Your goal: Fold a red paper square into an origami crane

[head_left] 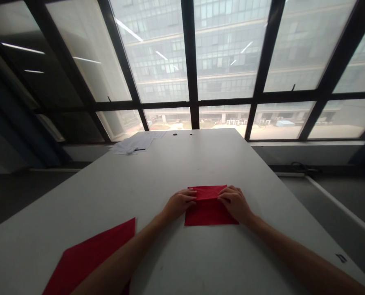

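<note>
1. On the white surface (197,164), in front of the person, a small red cloth (207,213) is laid flat, with a raised crosswise ridge formed between the two hands.
2. At the left end of that ridge, the cloth is pinched by the left hand (179,203), its thumb and fingers closed on the material.
3. At the right end, the same ridge is gripped by the right hand (236,203), its fingers curled in against the thumb.
4. Nearer the person, to the left, a larger red cloth (84,258) is partly covered by the left forearm (130,254) and cut off by the bottom of the view.
5. Toward the far left edge, loose papers (139,142) are spread, with a dark pen (140,149) set on them.
6. Beyond the surface, a building (225,49) is seen through black-framed windows (190,53).
</note>
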The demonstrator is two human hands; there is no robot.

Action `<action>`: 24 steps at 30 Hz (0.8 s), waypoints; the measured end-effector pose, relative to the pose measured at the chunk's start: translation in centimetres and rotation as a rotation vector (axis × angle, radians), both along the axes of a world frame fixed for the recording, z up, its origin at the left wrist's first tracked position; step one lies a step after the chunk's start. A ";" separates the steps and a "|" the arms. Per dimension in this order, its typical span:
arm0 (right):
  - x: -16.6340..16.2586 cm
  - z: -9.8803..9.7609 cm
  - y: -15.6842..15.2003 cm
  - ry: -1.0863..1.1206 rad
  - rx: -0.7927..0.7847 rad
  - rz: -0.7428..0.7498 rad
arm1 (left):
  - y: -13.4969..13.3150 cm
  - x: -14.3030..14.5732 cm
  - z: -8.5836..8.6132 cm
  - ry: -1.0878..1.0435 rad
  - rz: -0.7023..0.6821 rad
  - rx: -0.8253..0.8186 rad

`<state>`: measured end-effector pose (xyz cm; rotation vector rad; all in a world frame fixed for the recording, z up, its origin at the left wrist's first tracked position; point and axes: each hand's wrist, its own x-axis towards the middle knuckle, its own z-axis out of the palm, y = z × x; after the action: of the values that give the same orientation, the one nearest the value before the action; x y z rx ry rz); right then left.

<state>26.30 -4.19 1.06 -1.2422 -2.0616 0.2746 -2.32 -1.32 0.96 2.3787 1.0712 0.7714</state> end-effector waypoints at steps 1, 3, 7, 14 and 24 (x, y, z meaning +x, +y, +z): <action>0.1 0.1 -0.1 0.000 0.005 -0.002 | 0.0 0.0 0.0 -0.025 0.016 -0.001; 0.1 0.3 -0.2 -0.003 0.012 -0.003 | 0.0 0.0 0.0 -0.069 0.034 0.005; 0.2 0.4 -0.2 -0.018 0.017 -0.009 | 0.0 -0.2 -0.1 -0.132 0.040 0.020; 0.7 0.1 0.0 -0.006 -0.037 0.073 | -0.2 -0.2 0.1 0.048 0.089 0.038; 0.8 -0.1 0.1 -0.021 -0.039 0.072 | -0.2 0.1 0.4 0.173 0.010 0.118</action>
<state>27.11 -4.06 0.92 -1.2005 -2.1308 0.3378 -2.21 -1.49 1.33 2.5808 1.1340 0.6586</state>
